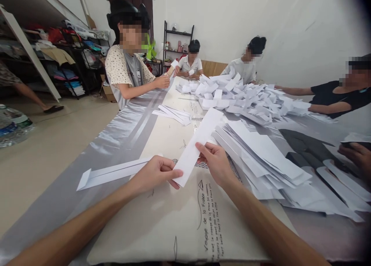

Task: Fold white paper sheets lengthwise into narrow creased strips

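A long white folded paper strip (199, 138) is held at a slant above the printed tablecloth. My left hand (160, 171) pinches its near lower end between thumb and fingers. Further up, my right hand (213, 159) grips the strip's right edge, thumb on top. Beside my left hand lies a folded paper sleeve (116, 173) with a flap at its left end. To the right of my right hand is a fanned stack of white paper (257, 154). A few narrow strips (172, 114) rest on the cloth beyond my hands.
A large heap of folded white papers (246, 94) covers the far table. Dark grey sheets (304, 146) lie at the right. Several people sit around the table, one person (130, 65) at the left holding paper. Plastic bottles (14, 123) stand on the floor.
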The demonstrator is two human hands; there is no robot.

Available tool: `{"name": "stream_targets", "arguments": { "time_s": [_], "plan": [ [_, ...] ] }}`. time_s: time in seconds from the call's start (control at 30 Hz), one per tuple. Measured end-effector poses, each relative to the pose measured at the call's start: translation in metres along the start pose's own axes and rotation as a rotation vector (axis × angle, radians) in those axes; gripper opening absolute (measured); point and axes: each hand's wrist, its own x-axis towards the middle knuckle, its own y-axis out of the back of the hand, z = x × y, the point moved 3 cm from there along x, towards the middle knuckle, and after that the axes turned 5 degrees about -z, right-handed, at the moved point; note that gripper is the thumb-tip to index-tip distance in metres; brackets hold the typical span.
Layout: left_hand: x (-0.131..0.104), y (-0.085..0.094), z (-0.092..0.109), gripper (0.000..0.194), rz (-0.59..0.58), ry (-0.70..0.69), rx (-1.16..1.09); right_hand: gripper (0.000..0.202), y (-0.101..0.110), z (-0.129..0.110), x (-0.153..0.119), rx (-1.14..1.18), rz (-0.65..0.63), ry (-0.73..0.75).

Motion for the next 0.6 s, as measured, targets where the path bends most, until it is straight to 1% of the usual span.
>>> {"name": "stream_targets", "arguments": {
  "time_s": [0.1,0.17,0.2,0.3,0.37,0.47,0.6],
  "plan": [
    [0.001,-0.007,-0.001,0.03,-0.077,-0.014,-0.042,0.033,-0.004,0.0,-0.001,0.019,-0.012,0.009],
    [0.001,-0.009,-0.003,0.03,-0.101,0.001,-0.055,0.032,-0.003,-0.002,-0.001,0.039,-0.002,0.017],
    [0.001,-0.011,-0.004,0.03,-0.113,0.013,-0.054,0.032,0.0,-0.002,0.0,0.053,0.024,0.024],
    [0.001,-0.013,-0.005,0.026,-0.149,0.042,-0.054,0.032,0.015,-0.003,0.005,0.101,0.165,0.047],
    [0.0,-0.013,-0.003,0.024,-0.156,0.045,-0.046,0.032,0.024,-0.001,0.008,0.129,0.225,0.059],
    [-0.001,-0.012,0.0,0.025,-0.151,0.022,-0.011,0.031,0.029,0.001,0.011,0.146,0.236,0.065],
    [-0.001,-0.009,0.003,0.033,-0.182,-0.048,0.001,0.03,0.024,0.002,0.01,0.132,0.242,0.064]
  ]
}}
